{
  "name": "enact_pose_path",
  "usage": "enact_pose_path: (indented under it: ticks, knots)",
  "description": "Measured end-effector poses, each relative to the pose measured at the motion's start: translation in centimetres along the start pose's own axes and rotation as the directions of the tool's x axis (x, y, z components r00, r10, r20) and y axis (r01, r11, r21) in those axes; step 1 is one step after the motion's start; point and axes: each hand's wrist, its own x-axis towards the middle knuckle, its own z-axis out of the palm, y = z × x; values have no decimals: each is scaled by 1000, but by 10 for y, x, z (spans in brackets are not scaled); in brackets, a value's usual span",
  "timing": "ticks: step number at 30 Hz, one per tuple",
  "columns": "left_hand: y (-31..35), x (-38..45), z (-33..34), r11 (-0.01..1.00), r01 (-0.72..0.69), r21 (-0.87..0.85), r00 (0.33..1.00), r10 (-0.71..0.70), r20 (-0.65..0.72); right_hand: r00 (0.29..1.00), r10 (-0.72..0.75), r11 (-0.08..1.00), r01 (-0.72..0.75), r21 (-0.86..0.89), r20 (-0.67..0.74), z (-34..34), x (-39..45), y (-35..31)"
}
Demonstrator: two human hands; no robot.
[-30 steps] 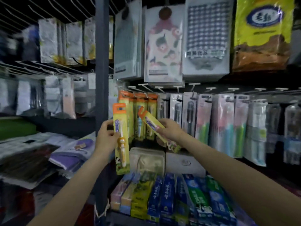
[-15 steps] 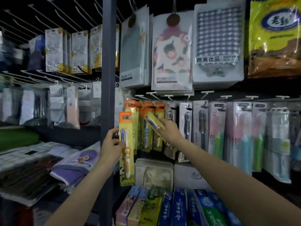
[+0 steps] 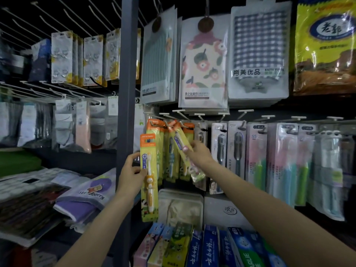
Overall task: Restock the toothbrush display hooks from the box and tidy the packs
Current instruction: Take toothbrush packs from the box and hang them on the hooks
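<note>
- My landmark is the dark upright post [image 3: 126,112] of the rack; everything I'm working on sits just to its right.
- My right hand [image 3: 199,153] pinches a yellow toothbrush pack [image 3: 183,149] at mid-length, tilted, its orange top up against the row of orange-topped packs [image 3: 169,147] that hang on the hooks [image 3: 181,114] right of the post.
- My left hand [image 3: 132,173] has its fingers curled round a second pack [image 3: 148,176], held upright and nearly touching the post's right edge, lower than the hanging row.
- I judge I'm in the hanging step: the tilted pack's hole is at or near a hook tip, though I cannot tell whether it's threaded.
- Next calls for levelling that pack, sliding it back along the hook, then bringing the left pack up.
- The supply box isn't in view.
</note>
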Motion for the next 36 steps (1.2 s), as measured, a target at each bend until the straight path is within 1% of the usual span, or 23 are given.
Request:
enact_pose_path:
  ticks: [1,3,4,5,6,8,9,10,11,13,15,17,18,19,22,25,27,29,32,34,36]
  knots:
    - [1,0,1,1000,5,-12,1000,-5,4,999,23,999,-23,-24,24,3,-3,7]
    - [3,1,3,997,32,-72,999,-31,13,1000,30,999,-30,-37,0,7,-9,18]
    - [5,2,5,991,55,-121,998,-52,22,1000,16,1000,-16,9,-5,6,-13,20]
    - [7,4,9,982,77,-174,997,-72,32,1000,-17,997,15,78,26,5,-19,20]
    - [11,6,13,971,93,-221,995,-85,44,993,-59,987,43,156,99,3,-27,17]
    - [19,10,24,951,98,-294,995,-86,54,949,-122,965,44,260,291,1,-44,11]
    - [23,12,30,945,93,-314,995,-80,53,930,-138,963,47,264,341,2,-49,10]
    - [27,14,36,940,91,-330,995,-76,58,922,-155,963,61,263,356,4,-51,9]
    - [29,15,42,934,95,-344,995,-77,65,926,-169,964,85,250,337,7,-52,10]
    - [31,17,50,932,107,-347,993,-84,82,952,-184,960,121,252,246,9,-50,11]
    - [27,17,51,961,97,-261,994,-79,77,975,-143,964,98,247,171,4,-50,14]
    - [20,17,43,988,82,-131,996,-78,40,976,-129,981,100,167,176,-3,-50,23]
    - [16,16,37,991,90,-101,996,-88,24,976,-124,989,105,107,182,-6,-51,29]
    - [12,17,32,989,108,-97,994,-108,13,979,-107,993,97,65,172,-8,-51,33]
    - [5,14,20,977,169,-129,985,-172,-15,995,-43,995,35,91,87,-17,-44,34]
    - [1,9,16,972,177,-156,982,-184,-31,999,-31,998,33,60,-28,-22,-32,29]
    - [-2,2,16,970,179,-162,983,-184,-19,995,22,996,-14,83,-95,-19,-27,27]
    - [-3,-7,17,973,183,-140,983,-185,-3,995,68,994,-61,91,-79,-12,-30,29]
    - [-7,-24,23,985,153,-78,988,-151,35,991,128,988,-131,77,47,-9,-45,36]
    - [-12,-35,26,995,98,1,993,-97,63,990,122,989,-128,75,76,-18,-61,45]
    - [-15,-47,30,995,13,98,997,-21,78,993,97,993,-101,60,65,-35,-81,57]
